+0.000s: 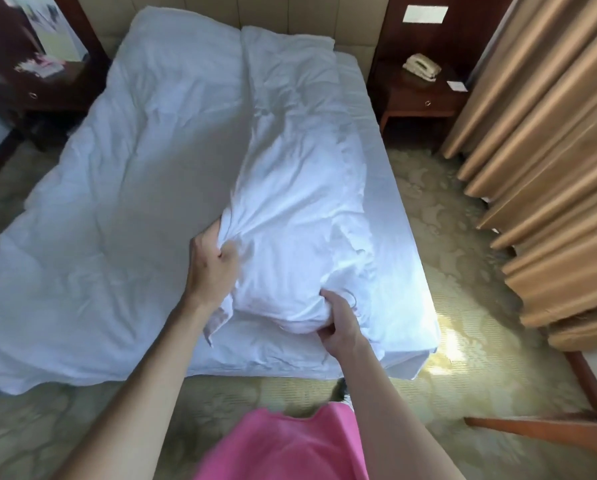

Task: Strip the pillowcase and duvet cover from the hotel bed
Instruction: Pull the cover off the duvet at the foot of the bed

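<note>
**Both hands bunched in white bedding at the foot of the bed**

A pink top (283,445) fills the near edge. The right hand (338,322) curls its fingers into a gathered white bundle, the duvet cover (290,237), near the bed's foot corner; the left hand (214,258) grips a twisted fold of the same cloth. The cover is creased and heaped on the right half of the bed (404,292). A flatter white duvet (117,188) spreads left. Beyond, a bedside table (418,98) carries a telephone (422,66), beside tan curtains (546,161).
</note>
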The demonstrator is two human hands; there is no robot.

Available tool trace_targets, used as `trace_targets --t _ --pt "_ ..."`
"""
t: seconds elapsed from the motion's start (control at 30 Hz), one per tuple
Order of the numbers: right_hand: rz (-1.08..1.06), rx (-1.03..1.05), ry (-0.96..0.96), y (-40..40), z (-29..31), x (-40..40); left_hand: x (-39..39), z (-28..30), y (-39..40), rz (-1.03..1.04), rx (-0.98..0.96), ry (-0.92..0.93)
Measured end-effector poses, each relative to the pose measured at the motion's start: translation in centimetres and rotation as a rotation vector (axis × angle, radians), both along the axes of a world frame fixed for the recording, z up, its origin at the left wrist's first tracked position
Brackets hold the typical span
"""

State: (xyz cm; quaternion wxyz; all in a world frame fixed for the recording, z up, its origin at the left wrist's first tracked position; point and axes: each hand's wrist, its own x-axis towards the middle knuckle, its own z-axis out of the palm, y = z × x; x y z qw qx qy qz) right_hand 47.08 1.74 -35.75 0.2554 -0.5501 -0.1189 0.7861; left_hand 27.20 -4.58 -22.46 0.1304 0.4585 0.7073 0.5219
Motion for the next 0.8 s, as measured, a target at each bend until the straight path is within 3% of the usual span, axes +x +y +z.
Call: trace_targets --t 0.1,0.17,0.27,0.5,0.67,0.8 --pt "0.060 -0.035 -0.101 -0.9 -0.5 -0.9 -5.3 -5.8 -3.7 0.236 -0.406 -0.210" --pt "0.106 -0.076 -0.162 -1.8 -1.2 -1.7 -7.3 -9.8 -6.2 0.271 -0.769 -0.217" --pt "0.129 -0.125 -0.214 -2.8 -1.4 -2.4 -7.4 -13.1 -8.5 0.227 -0.947 -0.158" --pt "0.074 -0.117 -0.191 -2.9 -0.4 -3.1 -7.8 -8.6 -5.4 0.179 -0.830 0.033" --pt "0.037 -0.061 -0.059 -3.3 0.5 -4.1 -5.9 -1.1 -1.2 0.079 -0.427 0.208" --pt "0.091 -0.071 0.010 -4.1 0.1 -5.3 -6.7 -0.7 -2.9 0.127 -0.220 0.152"
